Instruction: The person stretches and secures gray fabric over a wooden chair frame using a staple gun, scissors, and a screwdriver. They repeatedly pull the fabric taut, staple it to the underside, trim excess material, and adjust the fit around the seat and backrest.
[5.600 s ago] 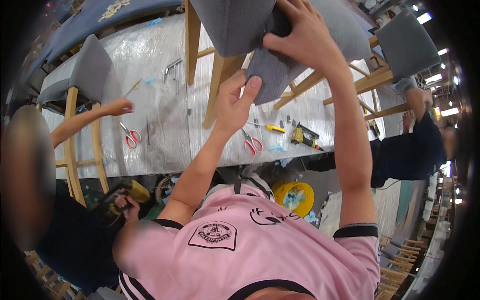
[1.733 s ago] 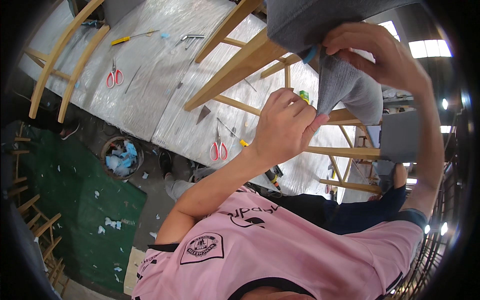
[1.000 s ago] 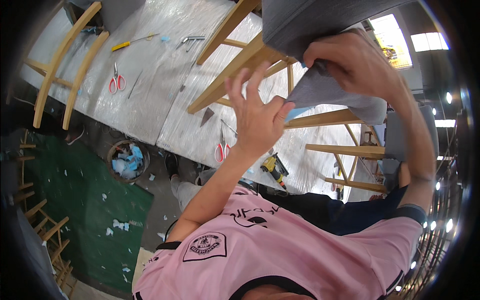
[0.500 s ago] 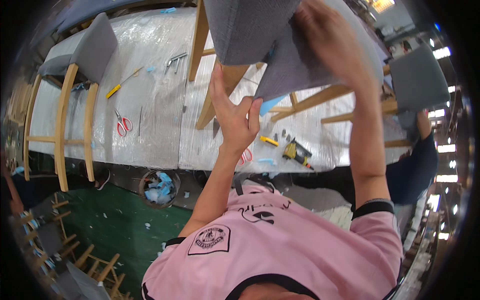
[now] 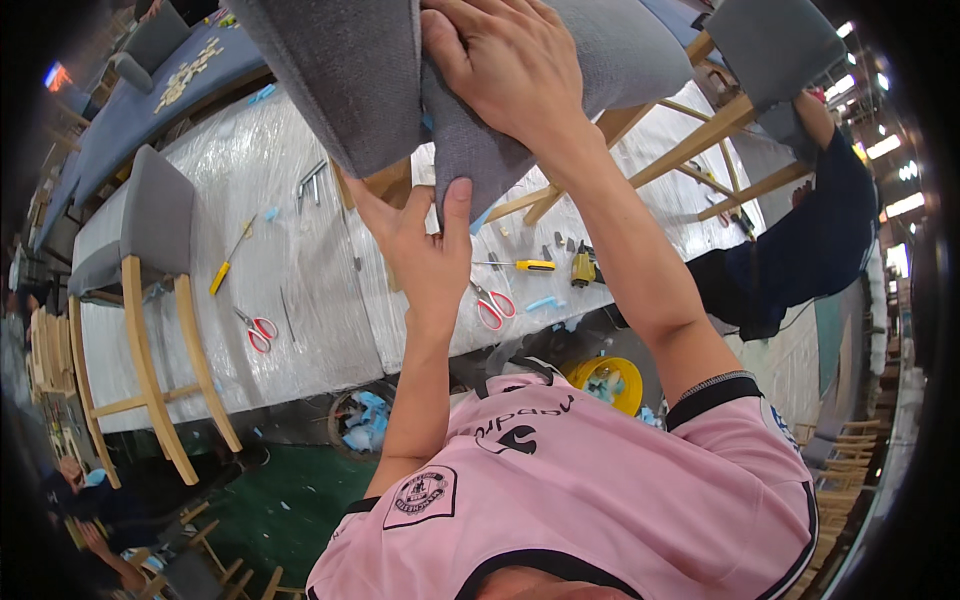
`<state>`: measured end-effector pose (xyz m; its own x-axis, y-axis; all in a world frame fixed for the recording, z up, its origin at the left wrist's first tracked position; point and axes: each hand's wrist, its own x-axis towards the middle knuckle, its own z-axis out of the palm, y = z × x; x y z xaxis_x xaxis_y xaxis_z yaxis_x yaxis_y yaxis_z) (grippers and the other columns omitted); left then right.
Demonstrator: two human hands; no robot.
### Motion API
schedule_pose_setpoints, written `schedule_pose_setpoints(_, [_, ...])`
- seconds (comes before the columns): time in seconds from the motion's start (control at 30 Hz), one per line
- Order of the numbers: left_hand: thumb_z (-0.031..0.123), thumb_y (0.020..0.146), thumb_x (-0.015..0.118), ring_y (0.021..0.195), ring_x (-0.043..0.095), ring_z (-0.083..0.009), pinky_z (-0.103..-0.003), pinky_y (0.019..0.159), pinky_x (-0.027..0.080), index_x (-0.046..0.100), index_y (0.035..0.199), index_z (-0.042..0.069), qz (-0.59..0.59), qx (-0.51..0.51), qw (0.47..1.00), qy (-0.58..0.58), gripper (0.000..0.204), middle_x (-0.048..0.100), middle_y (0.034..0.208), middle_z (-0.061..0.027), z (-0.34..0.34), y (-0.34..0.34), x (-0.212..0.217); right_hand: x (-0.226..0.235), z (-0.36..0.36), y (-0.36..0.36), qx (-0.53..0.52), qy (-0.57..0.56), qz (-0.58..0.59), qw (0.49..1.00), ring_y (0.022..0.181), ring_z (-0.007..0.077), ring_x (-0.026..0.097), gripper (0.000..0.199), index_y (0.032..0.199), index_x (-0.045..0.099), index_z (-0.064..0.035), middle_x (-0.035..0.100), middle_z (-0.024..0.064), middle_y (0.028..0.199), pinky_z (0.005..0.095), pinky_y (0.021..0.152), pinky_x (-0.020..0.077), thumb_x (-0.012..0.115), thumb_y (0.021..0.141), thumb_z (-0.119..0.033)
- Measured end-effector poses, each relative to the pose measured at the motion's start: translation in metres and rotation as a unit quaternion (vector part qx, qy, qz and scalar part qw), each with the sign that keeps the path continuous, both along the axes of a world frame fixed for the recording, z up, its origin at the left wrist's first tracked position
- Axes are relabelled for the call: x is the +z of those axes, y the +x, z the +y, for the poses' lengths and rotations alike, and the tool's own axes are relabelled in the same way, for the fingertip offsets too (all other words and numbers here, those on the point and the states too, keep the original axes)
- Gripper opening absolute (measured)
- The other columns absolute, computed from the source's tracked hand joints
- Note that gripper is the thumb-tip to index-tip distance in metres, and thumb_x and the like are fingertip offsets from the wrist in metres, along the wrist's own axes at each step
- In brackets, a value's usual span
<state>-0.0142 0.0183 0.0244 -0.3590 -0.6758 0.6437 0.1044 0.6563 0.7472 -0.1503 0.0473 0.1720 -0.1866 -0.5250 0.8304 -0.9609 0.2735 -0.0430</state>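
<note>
A chair with grey fabric upholstery (image 5: 330, 70) and wooden legs stands on the plastic-wrapped table in front of me. My left hand (image 5: 425, 255) pinches the lower corner of its loose grey fabric (image 5: 478, 160) between thumb and curled finger; its index finger reaches up under the neighbouring padded panel. Pressed on top of the seat's fabric, my right hand (image 5: 515, 75) lies with fingers stretched out beside the gap between the two padded parts. A bit of blue material (image 5: 427, 122) shows inside that gap.
Red-handled scissors (image 5: 492, 305), a yellow-handled screwdriver (image 5: 535, 265) and a yellow-green power tool (image 5: 583, 265) lie near the table edge. Another grey chair (image 5: 150, 220) stands left. A yellow bucket (image 5: 610, 382) holds scraps below. A co-worker (image 5: 800, 250) is at the right beside a grey chair (image 5: 775, 45).
My right hand has moved left along the seat and now rests on the fabric near the gap. The view has shifted; my left hand keeps its pinch on the fabric corner.
</note>
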Motion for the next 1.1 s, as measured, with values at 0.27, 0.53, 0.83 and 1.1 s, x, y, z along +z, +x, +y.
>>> schedule_pose_setpoints(0.27, [0.033,0.101,0.067,0.131,0.05,-0.053,-0.046,0.109,0.041,0.061,0.076,-0.008,0.018,0.047,0.995,-0.086,0.048,0.034,0.155,-0.0401,-0.018,0.005,-0.013,0.008,0.011,-0.025,0.106,0.049,-0.099,0.988,0.126,0.0331,0.062,0.038,0.124,0.07,-0.0021,0.068,0.0193,0.131,0.0415,0.108,0.0455,0.052,0.104,-0.029])
schedule_pose_setpoints(0.53, [0.03,0.1,0.069,0.119,0.062,-0.0513,-0.041,0.091,0.054,0.063,0.071,-0.003,0.009,0.023,0.998,-0.05,0.045,0.04,0.152,-0.0401,-0.011,0.001,-0.013,-0.007,0.081,-0.141,-0.252,0.154,0.065,0.953,0.116,0.0347,0.068,0.038,0.131,0.063,-0.0024,0.071,0.0203,0.122,0.0455,0.097,0.0539,0.057,0.1,-0.024])
schedule_pose_setpoints(0.83, [0.032,0.102,0.068,0.135,0.05,-0.0522,-0.049,0.108,0.043,0.069,0.08,-0.004,0.047,0.029,0.996,-0.063,0.042,0.043,0.148,-0.0399,-0.015,0.005,-0.019,-0.036,0.004,0.025,-0.033,-0.073,0.1,0.992,0.113,0.0323,0.067,0.035,0.121,0.068,-0.0063,0.069,0.0112,0.125,0.0454,0.099,0.0508,0.06,0.098,-0.031])
schedule_pose_setpoints(1.1, [0.031,0.101,0.069,0.131,0.053,-0.0505,-0.048,0.107,0.045,0.071,0.084,-0.006,0.027,0.03,0.995,-0.088,0.04,0.042,0.149,-0.0374,-0.012,0.0,-0.019,-0.034,0.013,-0.024,-0.073,-0.056,0.068,0.993,0.113,0.0322,0.067,0.036,0.127,0.068,-0.0135,0.071,0.0102,0.124,0.044,0.102,0.0513,0.047,0.106,-0.033])
